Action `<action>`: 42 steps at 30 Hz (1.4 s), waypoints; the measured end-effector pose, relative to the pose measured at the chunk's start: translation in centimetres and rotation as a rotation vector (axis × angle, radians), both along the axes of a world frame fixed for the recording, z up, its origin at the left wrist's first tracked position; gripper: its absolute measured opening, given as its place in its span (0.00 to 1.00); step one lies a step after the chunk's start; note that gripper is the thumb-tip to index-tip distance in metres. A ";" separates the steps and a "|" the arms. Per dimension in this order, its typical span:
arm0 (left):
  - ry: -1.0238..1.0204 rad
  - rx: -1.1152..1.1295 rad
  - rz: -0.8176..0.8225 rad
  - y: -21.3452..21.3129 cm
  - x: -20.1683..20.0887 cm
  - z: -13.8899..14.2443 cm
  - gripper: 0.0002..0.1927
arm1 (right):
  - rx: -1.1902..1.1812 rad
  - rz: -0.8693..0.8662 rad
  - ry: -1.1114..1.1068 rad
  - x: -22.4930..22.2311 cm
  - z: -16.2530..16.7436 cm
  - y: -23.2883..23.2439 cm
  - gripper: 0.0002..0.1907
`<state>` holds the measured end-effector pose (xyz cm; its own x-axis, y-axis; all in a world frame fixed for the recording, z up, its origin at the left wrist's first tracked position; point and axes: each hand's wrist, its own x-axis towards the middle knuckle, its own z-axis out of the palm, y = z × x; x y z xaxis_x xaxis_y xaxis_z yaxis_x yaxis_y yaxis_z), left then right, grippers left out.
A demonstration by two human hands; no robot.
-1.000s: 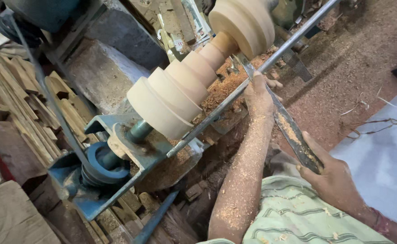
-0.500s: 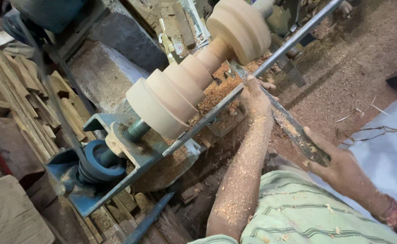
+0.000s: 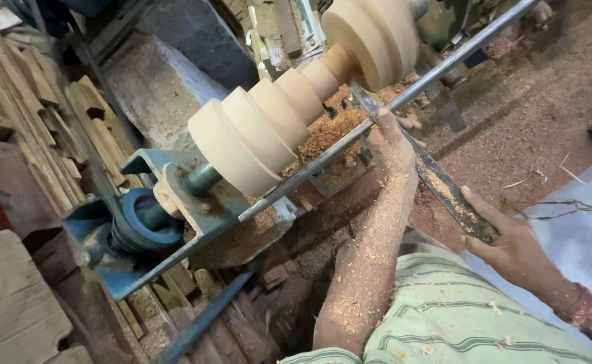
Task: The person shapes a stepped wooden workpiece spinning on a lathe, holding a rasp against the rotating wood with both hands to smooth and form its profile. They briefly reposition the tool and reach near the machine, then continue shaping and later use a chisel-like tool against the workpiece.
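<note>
A long flat chisel [image 3: 437, 182], dusted with shavings, slants across a metal rest bar [image 3: 377, 121] with its tip at the narrow neck of a pale stepped wooden workpiece [image 3: 289, 114] mounted on a blue-framed lathe [image 3: 141, 222]. The left hand [image 3: 390, 138] is closed over the blade at the bar, and the right hand [image 3: 512, 246] grips its handle end, lower right. Sawdust [image 3: 330, 131] lies heaped under the workpiece, and wooden planks [image 3: 33, 128] are stacked at the left.

A woodturning workshop: a pale wooden workpiece [image 3: 296, 114] is mounted on a blue lathe [image 3: 134, 229] at centre, stacked timber offcuts [image 3: 26, 128] lie at nine o'clock, and sawdust (reddish, thick) [image 3: 525, 128] carpets the floor at two o'clock.
</note>
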<state>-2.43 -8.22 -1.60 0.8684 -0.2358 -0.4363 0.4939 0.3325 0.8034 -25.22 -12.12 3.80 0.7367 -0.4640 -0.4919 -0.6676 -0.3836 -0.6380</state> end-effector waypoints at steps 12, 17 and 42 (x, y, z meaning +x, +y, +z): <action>0.052 0.004 0.027 -0.7 -0.1 -1.3 0.28 | -0.045 0.069 0.346 0.9 2.4 -1.8 0.48; 0.042 -0.019 0.055 -0.8 -0.4 -1.1 0.23 | -0.053 0.107 0.269 0.8 2.2 -2.1 0.50; 0.045 -0.007 0.103 -1.4 -0.5 -0.9 0.25 | -0.019 0.173 0.126 0.8 1.1 -5.1 0.51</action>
